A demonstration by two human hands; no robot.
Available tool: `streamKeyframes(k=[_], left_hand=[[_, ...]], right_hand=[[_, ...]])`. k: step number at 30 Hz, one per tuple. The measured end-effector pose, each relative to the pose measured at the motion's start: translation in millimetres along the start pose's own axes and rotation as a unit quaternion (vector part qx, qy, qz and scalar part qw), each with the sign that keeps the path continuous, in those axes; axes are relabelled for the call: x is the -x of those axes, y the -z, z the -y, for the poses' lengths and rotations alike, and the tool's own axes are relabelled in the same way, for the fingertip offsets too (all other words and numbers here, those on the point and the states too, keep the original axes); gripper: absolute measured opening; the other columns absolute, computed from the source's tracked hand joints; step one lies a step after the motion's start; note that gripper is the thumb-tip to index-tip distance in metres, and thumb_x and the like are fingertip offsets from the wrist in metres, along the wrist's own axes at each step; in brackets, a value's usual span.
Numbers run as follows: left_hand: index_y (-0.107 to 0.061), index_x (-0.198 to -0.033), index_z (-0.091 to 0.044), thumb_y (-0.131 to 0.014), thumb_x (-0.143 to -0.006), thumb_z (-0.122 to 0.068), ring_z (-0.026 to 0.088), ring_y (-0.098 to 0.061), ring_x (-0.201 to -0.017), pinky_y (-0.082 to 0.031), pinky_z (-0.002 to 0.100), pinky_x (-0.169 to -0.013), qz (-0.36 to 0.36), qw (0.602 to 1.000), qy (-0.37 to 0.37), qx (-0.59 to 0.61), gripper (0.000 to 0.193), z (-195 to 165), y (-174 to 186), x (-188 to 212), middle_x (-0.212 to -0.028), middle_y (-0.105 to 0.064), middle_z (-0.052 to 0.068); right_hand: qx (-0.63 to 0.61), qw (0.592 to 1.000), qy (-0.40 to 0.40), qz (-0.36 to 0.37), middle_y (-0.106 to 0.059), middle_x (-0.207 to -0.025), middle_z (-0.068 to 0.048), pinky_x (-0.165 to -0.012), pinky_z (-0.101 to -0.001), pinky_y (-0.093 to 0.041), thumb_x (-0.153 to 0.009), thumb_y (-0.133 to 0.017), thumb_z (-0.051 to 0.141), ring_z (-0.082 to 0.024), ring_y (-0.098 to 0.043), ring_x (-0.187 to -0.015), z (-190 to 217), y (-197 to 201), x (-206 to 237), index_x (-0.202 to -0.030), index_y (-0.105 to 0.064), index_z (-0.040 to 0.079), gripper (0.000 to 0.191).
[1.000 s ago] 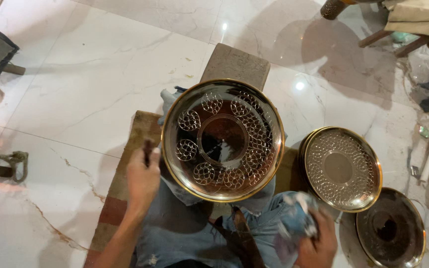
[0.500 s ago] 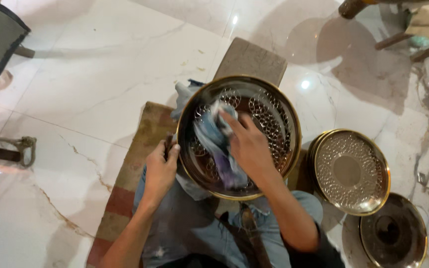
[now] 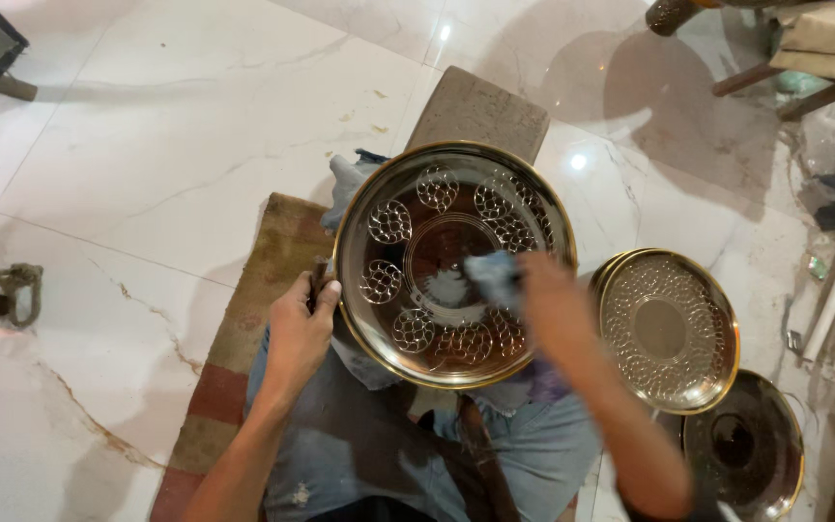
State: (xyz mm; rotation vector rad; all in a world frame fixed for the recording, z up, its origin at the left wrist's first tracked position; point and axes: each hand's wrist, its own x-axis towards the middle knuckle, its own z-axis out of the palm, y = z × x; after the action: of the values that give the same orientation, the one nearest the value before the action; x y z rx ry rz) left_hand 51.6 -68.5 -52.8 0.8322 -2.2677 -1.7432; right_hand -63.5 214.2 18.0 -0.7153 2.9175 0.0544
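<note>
Head view. A round brass tray (image 3: 454, 263) with circular lattice motifs rested on the person's lap, above a striped mat (image 3: 244, 358) on the marble floor (image 3: 147, 126). The left hand (image 3: 299, 332) was closed on the tray's left rim. The right hand (image 3: 551, 302), blurred, pressed a bluish cloth (image 3: 493, 274) against the tray's inner face, fingers closed on it. To the right, two more trays (image 3: 667, 329) lay on the floor, the nearer overlapping a darker one (image 3: 746, 447). A stone block (image 3: 480, 111) stood just behind the held tray.
</note>
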Motion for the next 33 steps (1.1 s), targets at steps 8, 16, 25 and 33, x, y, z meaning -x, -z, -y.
streamKeyframes(k=[8, 16, 25, 33], left_hand=[[-0.069, -0.113, 0.003, -0.066, -0.097, -0.018, 0.011, -0.06, -0.075, -0.051, 0.03, -0.072, 0.008, 1.0, -0.016, -0.001, 0.026, -5, 3, 4, -0.086, -0.075, 0.011], [-0.067, -0.113, 0.001, -0.073, -0.092, -0.017, 0.015, -0.06, -0.073, -0.051, 0.031, -0.069, -0.029, 0.999, 0.024, -0.03, 0.029, 0, 2, 9, -0.084, -0.071, 0.009], [-0.067, -0.121, -0.001, -0.071, -0.095, -0.015, 0.019, -0.066, -0.09, -0.056, 0.034, -0.068, 0.018, 0.981, -0.183, -0.068, 0.03, -51, 11, 1, -0.098, -0.065, 0.012], [-0.059, -0.121, -0.003, -0.075, -0.09, -0.019, 0.025, -0.077, -0.09, -0.058, 0.037, -0.084, 0.333, 0.93, -0.155, -0.021, 0.038, -76, -72, 3, -0.097, -0.076, 0.012]], right_hand=[[-0.106, 0.985, 0.132, 0.028, -0.061, -0.109, -0.016, -0.082, -0.0428, -0.057, -0.081, -0.059, -0.002, -0.033, -0.065, -0.101, 13, -58, 54, -0.114, -0.059, 0.005, 0.034], [-0.252, 0.916, -0.099, 0.296, -0.07, -0.101, -0.008, -0.087, -0.0411, -0.056, -0.079, -0.067, 0.003, -0.027, -0.07, -0.103, -99, -57, 193, -0.102, -0.064, 0.012, 0.025], [-0.438, 0.797, -0.415, -0.028, -0.07, -0.101, -0.012, -0.087, -0.0414, -0.056, -0.074, -0.074, 0.008, -0.028, -0.071, -0.099, 25, -146, 228, -0.112, -0.059, 0.008, 0.041], [-0.42, 0.79, -0.441, -0.069, -0.071, -0.1, -0.015, -0.086, -0.0418, -0.057, -0.069, -0.081, 0.013, -0.028, -0.071, -0.095, 38, -146, 231, -0.12, -0.054, 0.003, 0.059]])
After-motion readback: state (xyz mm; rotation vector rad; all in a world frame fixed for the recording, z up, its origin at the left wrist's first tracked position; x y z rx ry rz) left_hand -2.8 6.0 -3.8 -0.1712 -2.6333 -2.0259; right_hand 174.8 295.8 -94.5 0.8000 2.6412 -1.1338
